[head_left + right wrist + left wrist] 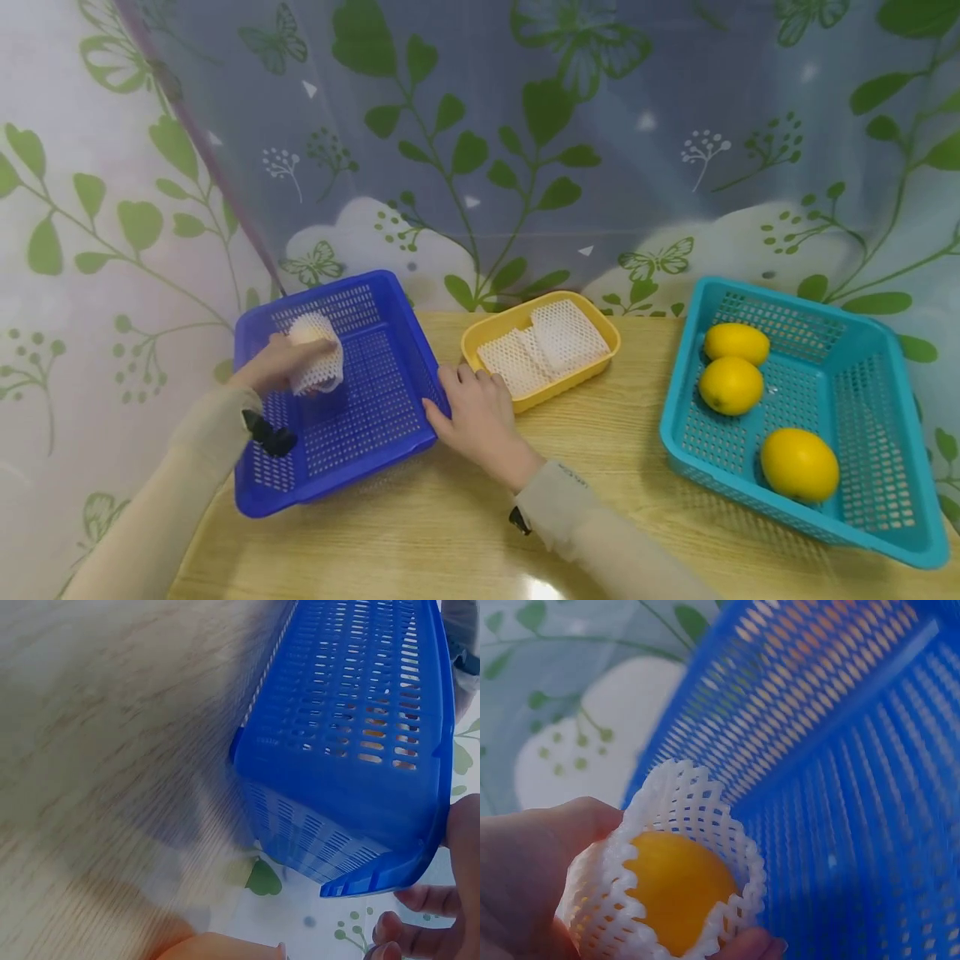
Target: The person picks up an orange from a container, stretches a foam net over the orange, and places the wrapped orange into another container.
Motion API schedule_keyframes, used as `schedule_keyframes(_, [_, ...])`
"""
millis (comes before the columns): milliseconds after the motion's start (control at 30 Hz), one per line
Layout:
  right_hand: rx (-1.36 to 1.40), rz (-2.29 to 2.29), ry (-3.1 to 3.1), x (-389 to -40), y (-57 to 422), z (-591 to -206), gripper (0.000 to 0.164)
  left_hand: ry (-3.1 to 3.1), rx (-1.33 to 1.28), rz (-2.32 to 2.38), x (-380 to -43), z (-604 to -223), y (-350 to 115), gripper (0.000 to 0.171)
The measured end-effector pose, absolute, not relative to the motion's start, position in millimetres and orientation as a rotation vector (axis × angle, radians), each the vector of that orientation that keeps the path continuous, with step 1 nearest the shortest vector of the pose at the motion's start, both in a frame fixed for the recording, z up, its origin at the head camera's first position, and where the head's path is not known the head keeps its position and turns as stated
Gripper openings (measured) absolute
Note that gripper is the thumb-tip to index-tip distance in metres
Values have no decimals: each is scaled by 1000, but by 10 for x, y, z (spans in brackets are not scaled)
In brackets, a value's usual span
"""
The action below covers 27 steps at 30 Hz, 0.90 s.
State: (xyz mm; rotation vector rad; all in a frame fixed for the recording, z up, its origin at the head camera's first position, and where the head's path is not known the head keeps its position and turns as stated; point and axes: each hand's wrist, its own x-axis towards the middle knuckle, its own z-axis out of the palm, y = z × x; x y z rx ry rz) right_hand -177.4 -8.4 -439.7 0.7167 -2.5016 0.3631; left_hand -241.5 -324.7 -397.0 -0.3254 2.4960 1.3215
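Note:
A lemon [679, 889] sits inside a white foam net sleeve [318, 371], its yellow skin showing through the sleeve's open end in the left wrist view. My left hand [288, 362] grips sleeve and lemon together, inside the blue basket [360, 475] on the left. Whether they touch the basket floor, I cannot tell. My right hand [483, 417] holds the blue basket's right rim, thumb over the edge. In the right wrist view, its fingers [420, 930] are partly curled beside the rim's corner.
A yellow oval basket [517, 406] with folded foam net sleeves [570, 333] stands just beyond my right hand. At the right, a teal basket [795, 521] holds three lemons [800, 464]. All stand on a wood-grain table [450, 533] before a leaf-patterned curtain [637, 167].

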Motion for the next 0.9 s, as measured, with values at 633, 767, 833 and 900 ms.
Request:
schedule_keyframes(633, [833,370,-2437,-1847,-5,-4465,20,2673,-472,818,-2554,-4199,-3339,121])
schedule_keyframes(767, [849,373,-2416,-1857,-5,-4468,20,2716,-426,654,-2539,-4189,-3299,118])
schedule_keyframes(833, [851,375,-2409,-1860,-8,-4471,20,2752,-420,546,-2532,-4181,-3287,117])
schedule_keyframes(900, [856,383,-2394,-1865,-12,-4480,19,2803,-413,427,-2529,-4178,-3274,117])
